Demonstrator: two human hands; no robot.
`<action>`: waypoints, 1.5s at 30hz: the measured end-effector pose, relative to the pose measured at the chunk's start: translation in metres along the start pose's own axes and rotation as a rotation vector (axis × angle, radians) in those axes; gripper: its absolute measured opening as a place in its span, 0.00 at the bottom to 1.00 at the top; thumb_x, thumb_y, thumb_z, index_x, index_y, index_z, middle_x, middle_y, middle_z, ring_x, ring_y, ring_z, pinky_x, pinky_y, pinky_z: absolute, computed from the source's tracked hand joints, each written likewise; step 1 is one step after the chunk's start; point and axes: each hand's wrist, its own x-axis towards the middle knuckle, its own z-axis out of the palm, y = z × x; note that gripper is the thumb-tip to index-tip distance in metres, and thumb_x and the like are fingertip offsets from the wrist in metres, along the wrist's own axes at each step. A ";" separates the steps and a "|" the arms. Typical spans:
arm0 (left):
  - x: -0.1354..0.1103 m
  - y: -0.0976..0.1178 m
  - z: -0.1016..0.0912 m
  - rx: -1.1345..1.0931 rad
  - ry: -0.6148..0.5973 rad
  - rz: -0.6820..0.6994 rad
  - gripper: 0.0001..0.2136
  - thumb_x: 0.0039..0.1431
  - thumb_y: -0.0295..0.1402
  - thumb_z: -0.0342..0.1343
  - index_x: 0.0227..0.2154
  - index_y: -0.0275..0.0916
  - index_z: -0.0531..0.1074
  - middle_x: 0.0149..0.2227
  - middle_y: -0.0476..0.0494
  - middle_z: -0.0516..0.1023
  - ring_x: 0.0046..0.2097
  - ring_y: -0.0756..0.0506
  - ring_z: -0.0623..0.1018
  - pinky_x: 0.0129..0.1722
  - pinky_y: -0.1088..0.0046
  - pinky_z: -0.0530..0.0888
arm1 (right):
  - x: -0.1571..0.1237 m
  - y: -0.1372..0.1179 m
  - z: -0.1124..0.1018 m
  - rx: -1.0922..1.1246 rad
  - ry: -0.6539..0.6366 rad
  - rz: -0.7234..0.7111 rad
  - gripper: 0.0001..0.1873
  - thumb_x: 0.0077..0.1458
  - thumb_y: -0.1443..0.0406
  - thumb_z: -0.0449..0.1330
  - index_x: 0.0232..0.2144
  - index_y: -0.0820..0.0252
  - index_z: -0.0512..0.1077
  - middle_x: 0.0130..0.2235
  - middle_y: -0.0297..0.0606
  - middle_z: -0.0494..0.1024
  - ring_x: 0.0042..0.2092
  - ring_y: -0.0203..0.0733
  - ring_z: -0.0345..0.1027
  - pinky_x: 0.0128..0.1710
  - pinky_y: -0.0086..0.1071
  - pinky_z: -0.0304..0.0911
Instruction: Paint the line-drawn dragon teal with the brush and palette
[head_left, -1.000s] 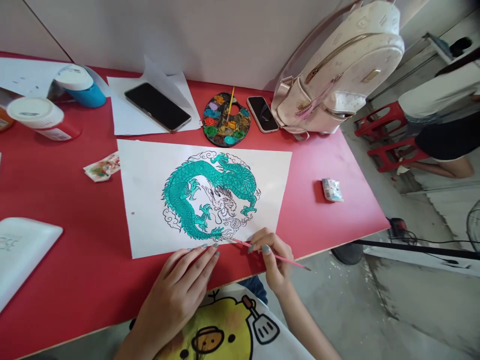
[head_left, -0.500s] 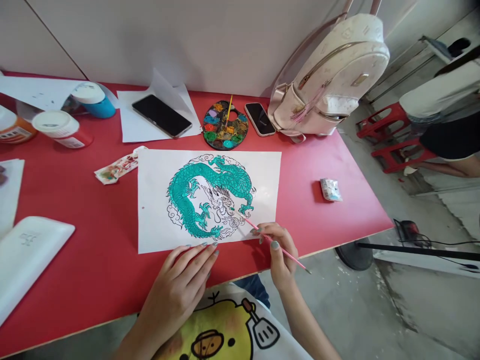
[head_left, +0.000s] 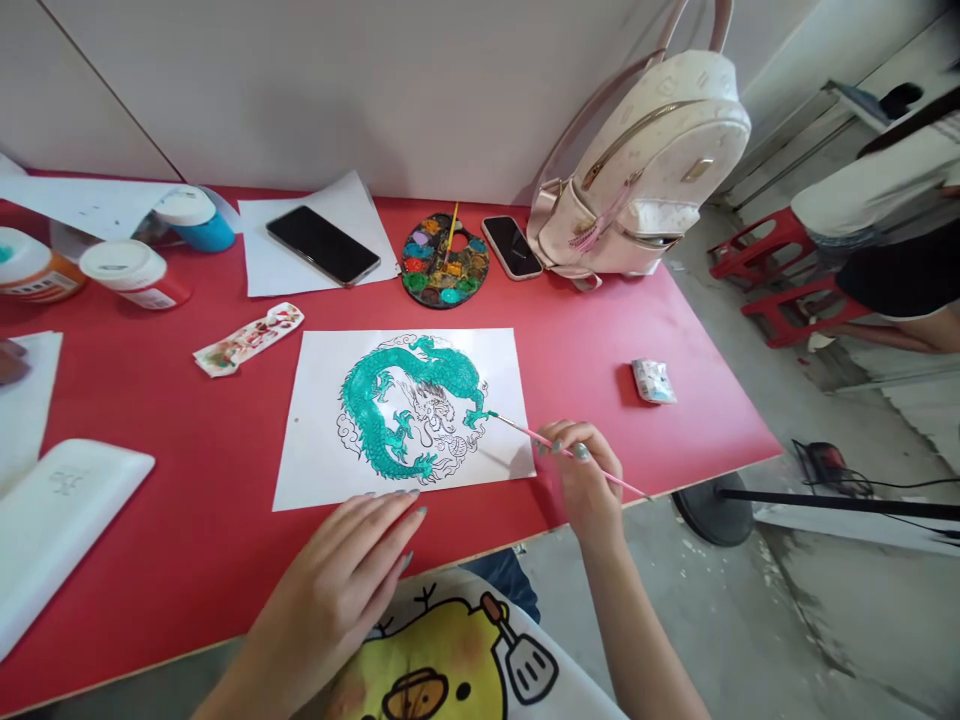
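A white sheet with a dragon drawing (head_left: pixel 450 375) lies in front of me, the dragon's body painted teal while its head and the clouds stay in black outline. My right hand (head_left: pixel 589 465) pinches a thin pink paintbrush (head_left: pixel 540 438). Its teal-wetted tip is at the dragon's right claw; whether it touches the paper I cannot tell. Flat at the sheet's lower edge rests my left hand (head_left: pixel 360 555), fingers stretched out and holding nothing. Behind the sheet sits a round paint palette (head_left: pixel 418 288) of many colours, with a yellow-handled brush (head_left: pixel 452 228) lying on it.
Two phones (head_left: pixel 322 245) (head_left: pixel 511 248) and a pale backpack (head_left: pixel 652 170) stand along the wall. Paint jars (head_left: pixel 131 270), a stained tissue (head_left: pixel 251 340) and a white case (head_left: pixel 71 530) are leftward. A small packet (head_left: pixel 653 381) sits right. A person (head_left: pixel 885 220) is beyond the table.
The brush and my right hand have moved right, from the dragon's head to its right claw. The sheet has shifted and turned slightly. My left hand has slid a little left.
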 end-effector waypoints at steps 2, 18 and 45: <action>0.000 -0.010 -0.010 -0.029 0.018 -0.046 0.22 0.72 0.22 0.51 0.65 0.39 0.70 0.60 0.43 0.81 0.61 0.45 0.79 0.65 0.66 0.72 | 0.004 0.001 -0.001 -0.015 -0.047 0.054 0.15 0.65 0.52 0.65 0.31 0.54 0.78 0.31 0.37 0.77 0.38 0.45 0.74 0.42 0.38 0.69; -0.013 -0.088 -0.014 0.310 0.012 -0.326 0.25 0.78 0.41 0.40 0.74 0.43 0.57 0.65 0.30 0.75 0.57 0.30 0.81 0.53 0.49 0.79 | 0.051 -0.016 0.003 -0.282 -0.110 -0.067 0.07 0.67 0.58 0.65 0.36 0.52 0.77 0.35 0.34 0.79 0.37 0.40 0.74 0.40 0.35 0.71; 0.001 -0.072 -0.005 0.089 0.179 -0.381 0.13 0.71 0.27 0.52 0.51 0.43 0.78 0.47 0.42 0.84 0.46 0.41 0.82 0.53 0.62 0.76 | 0.170 0.045 0.023 -0.591 -0.416 -0.484 0.21 0.74 0.49 0.51 0.42 0.51 0.79 0.42 0.41 0.84 0.44 0.50 0.75 0.50 0.47 0.65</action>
